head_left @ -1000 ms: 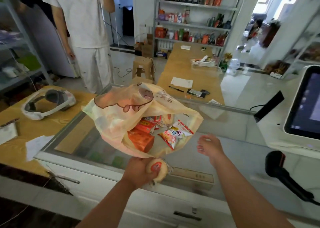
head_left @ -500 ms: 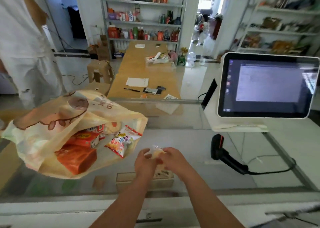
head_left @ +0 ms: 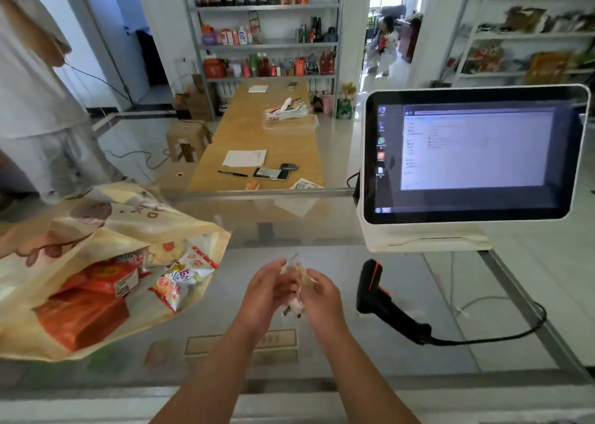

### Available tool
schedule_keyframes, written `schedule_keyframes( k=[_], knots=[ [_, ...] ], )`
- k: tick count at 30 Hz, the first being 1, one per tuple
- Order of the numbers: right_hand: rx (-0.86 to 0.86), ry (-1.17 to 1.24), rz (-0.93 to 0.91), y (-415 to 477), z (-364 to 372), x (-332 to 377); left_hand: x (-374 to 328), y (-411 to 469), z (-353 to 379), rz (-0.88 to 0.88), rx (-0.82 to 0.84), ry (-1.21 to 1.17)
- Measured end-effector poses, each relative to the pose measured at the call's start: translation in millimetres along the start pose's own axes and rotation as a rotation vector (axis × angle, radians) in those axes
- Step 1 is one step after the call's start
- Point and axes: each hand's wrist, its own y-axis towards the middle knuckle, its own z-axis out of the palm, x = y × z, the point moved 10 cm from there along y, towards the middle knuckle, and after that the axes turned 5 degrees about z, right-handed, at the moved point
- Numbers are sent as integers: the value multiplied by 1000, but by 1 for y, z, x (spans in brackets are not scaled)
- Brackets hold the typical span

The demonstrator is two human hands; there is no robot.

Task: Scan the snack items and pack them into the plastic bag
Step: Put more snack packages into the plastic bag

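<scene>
- The bag (head_left: 64,237) is lying on its side at the left edge of the counter (head_left: 315,240), its mouth gaping toward the middle and boxes and a packet showing inside.
- The scanner (head_left: 383,304) is lying unheld on the counter's right side, near the hands.
- The left hand (head_left: 264,291), alone with the snack (head_left: 297,272) at the bag's mouth a second ago, is now sharing it with the right hand (head_left: 322,298). Both are pinching the wrapper with curled fingers.
- The snack is hanging between them over the counter's front middle, clear of the bag. It is probably being readied for scanning, not packing.
</scene>
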Motion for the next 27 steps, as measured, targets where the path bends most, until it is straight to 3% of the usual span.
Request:
schedule_keyframes(
  k=[4, 6, 10, 12, 15, 22, 27],
  knots=[
    [-8, 118, 85, 5, -7, 1, -9, 9, -29, 137, -222, 277],
    [0, 220, 132, 7, -6, 0, -7, 12, -44, 99, -294, 303],
    [91, 382, 153, 8, 8, 5, 17, 20, -20, -222, 5, 52],
    [111, 349, 159, 8, 13, 4, 16, 19, -7, -252, 115, -26],
    [94, 262, 177, 6, 13, 0, 11, 25, -7, -220, 111, -163],
    [-62, 20, 93, 2, 2, 6, 16, 46, -15, -160, 50, -158],
    [-147, -144, 56, 0, -11, 3, 37, 44, -6, -218, 74, -197]
  ],
)
